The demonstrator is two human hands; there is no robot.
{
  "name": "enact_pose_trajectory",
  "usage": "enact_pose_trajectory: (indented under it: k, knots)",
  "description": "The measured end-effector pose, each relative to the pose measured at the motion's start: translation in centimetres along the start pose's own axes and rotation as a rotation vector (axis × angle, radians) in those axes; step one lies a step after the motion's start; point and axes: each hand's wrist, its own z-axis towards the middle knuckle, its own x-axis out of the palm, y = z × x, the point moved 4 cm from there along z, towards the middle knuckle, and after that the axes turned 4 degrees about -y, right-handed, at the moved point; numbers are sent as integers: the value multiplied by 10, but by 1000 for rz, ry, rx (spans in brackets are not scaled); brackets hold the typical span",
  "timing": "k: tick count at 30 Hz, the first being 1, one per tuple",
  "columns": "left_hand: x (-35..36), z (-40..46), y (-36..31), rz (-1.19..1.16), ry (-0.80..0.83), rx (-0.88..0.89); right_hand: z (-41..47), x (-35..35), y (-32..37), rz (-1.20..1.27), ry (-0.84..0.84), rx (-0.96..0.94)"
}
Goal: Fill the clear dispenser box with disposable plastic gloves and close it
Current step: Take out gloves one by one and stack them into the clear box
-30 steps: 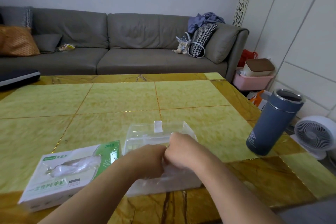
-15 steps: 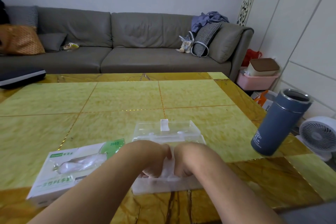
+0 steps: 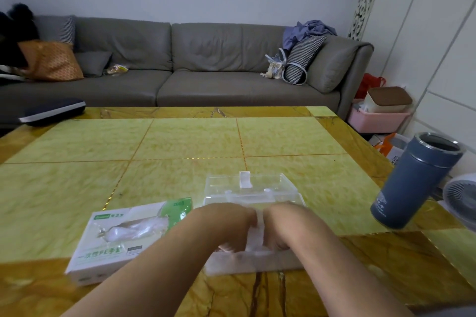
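Both hands [image 3: 257, 229] lower into dispenser box [image 3: 252, 262], yellow-green tiled table [image 3: 180, 147], grey sofa [image 3: 206, 59]

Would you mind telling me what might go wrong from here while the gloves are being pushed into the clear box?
1. The lid lies open behind the clear box; glove film bunched between the left hand and right hand might stick out and keep it from closing.
2. The blue flask stands near the table's right edge; an elbow might tip it.
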Motion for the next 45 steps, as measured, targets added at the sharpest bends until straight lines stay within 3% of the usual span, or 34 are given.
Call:
enact_pose_trajectory:
  k: [4,8,11,13,17,21,28,32,45]
  knots:
    - [-10,-21,5,-23,-172,64,-4,-4,-3,16,-80,33]
    - [-18,-54,23,-278,-514,127,-16,-18,-9,112,-386,57]
    - [-17,-80,64,-445,-795,30,-29,-28,-2,211,-568,36]
    - [-11,-95,100,-431,-866,-124,-37,-34,7,257,-653,-1]
    - [10,-117,159,-295,-695,-474,-53,-41,32,308,-815,-123]
    - [20,-117,170,-149,-559,-589,-62,-36,69,304,-888,-357]
    - [30,-101,162,6,-560,-642,-69,-8,135,110,-740,-699]
    - [36,-95,170,-85,-625,-633,-66,6,152,-37,-688,-716]
    - [40,-95,174,-244,-643,-517,-65,7,147,35,-699,-735]
